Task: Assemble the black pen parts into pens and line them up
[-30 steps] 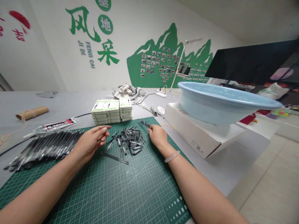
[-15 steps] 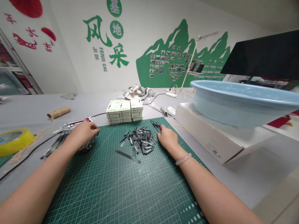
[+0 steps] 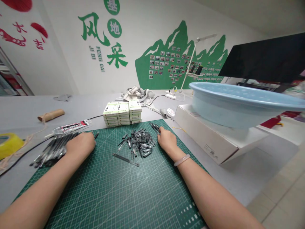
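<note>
My left hand [image 3: 82,143] is closed at the right side of a heap of dark, slim pens [image 3: 53,148]; a dark pen end [image 3: 96,135] sticks out beyond its fingers. Near the mat's far right edge, my right hand [image 3: 166,139] is closed around a few dark pens [image 3: 154,128], whose ends point away from me. Between the hands lies a loose pile of short black and clear pen caps [image 3: 140,141]. In front of that pile, a single dark pen barrel with a clear end [image 3: 125,160] lies flat. The green cutting mat [image 3: 114,197] is under all of these.
Small white-green boxes [image 3: 116,116] are stacked behind the mat. A printed plastic packet [image 3: 72,126], yellow tape roll [image 3: 10,146] and brown tube [image 3: 51,115] lie left. On the right, a blue basin [image 3: 214,106] rests on a white carton [image 3: 202,135]. Grey cloths [image 3: 139,93] lie behind.
My left hand has drawn slightly nearer and its fingers are curled down, exposing more of the pen heap. My right hand keeps its place beside the caps. The view has shifted slightly to the right.
</note>
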Available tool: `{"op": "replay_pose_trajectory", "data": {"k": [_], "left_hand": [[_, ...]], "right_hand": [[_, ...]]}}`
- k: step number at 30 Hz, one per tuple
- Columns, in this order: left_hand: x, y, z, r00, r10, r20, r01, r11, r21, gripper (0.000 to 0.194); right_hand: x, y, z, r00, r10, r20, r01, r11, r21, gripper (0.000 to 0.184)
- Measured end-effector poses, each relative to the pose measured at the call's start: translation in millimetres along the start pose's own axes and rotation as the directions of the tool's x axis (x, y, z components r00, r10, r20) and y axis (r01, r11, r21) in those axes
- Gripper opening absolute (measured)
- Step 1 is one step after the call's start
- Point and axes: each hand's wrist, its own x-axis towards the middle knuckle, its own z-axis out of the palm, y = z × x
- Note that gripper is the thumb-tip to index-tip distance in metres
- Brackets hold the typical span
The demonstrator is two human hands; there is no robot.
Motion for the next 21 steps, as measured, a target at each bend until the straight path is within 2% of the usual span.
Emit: {"op": "replay_pose_trajectory", "data": {"k": [3, 7, 10, 11, 12, 13, 14, 15, 16, 18, 19, 21], "left_hand": [[-0.4, 0.6, -2.5, 1.0, -0.017, 0.007, 0.017, 1.0, -0.008, 0.014], [-2.2, 8.5, -17.3, 0.998, -0.057, 0.02, 0.059, 0.992, -0.11, 0.021], [-8.8, 27.9, -30.2, 0.999, 0.028, 0.025, -0.021, 0.967, -0.254, 0.026], [-13.2, 37.4, -33.0, 0.997, 0.072, 0.035, -0.055, 0.932, -0.358, 0.028], [-19.1, 48.0, -34.8, 0.991, 0.122, 0.048, -0.077, 0.836, -0.543, 0.029], [-26.1, 59.2, -35.4, 0.982, 0.176, 0.069, -0.069, 0.671, -0.738, 0.031], [-34.1, 70.5, -34.9, 0.961, 0.25, 0.117, -0.026, 0.504, -0.863, 0.032], [-42.5, 81.4, -33.6, 0.943, 0.304, 0.137, 0.014, 0.374, -0.927, 0.032], [-51.0, 91.3, -31.7, 0.929, 0.341, 0.141, 0.035, 0.299, -0.954, 0.031], [-66.0, 107.2, -27.6, 0.909, 0.393, 0.139, 0.032, 0.266, -0.963, 0.03], [-71.9, 112.7, -26.0, 0.905, 0.402, 0.138, 0.021, 0.282, -0.959, 0.03], [-79.0, 118.9, -24.6, 0.905, 0.403, 0.138, 0.0, 0.324, -0.946, 0.031]], "right_hand": [[0.5, 0.1, 1.1, 1.0, 0.002, -0.005, -0.002, 1.0, 0.012, 0.024], [0.9, 1.7, 2.4, 0.999, 0.009, -0.035, -0.008, 0.999, 0.034, 0.022], [-1.0, 0.9, -0.8, 0.995, 0.009, -0.099, 0.003, 0.993, 0.122, 0.021], [-2.6, -0.9, -2.8, 0.991, -0.004, -0.136, 0.029, 0.982, 0.187, 0.02], [-4.9, -3.9, -5.1, 0.985, -0.026, -0.171, 0.073, 0.958, 0.276, 0.019], [-8.0, -8.1, -7.4, 0.979, -0.06, -0.193, 0.133, 0.911, 0.39, 0.016], [-12.0, -13.5, -9.6, 0.976, -0.102, -0.193, 0.191, 0.828, 0.527, 0.015], [-16.8, -20.0, -11.4, 0.973, -0.158, -0.166, 0.229, 0.703, 0.674, 0.015], [-22.4, -27.2, -12.8, 0.966, -0.231, -0.112, 0.222, 0.532, 0.817, 0.017], [-34.9, -42.2, -14.5, 0.926, -0.378, 0.019, 0.051, 0.173, 0.984, 0.026], [-41.1, -49.0, -15.0, 0.906, -0.421, 0.044, -0.026, 0.048, 0.999, 0.028], [-51.4, -59.2, -15.8, 0.895, -0.441, 0.064, -0.125, -0.111, 0.986, 0.029]]}}
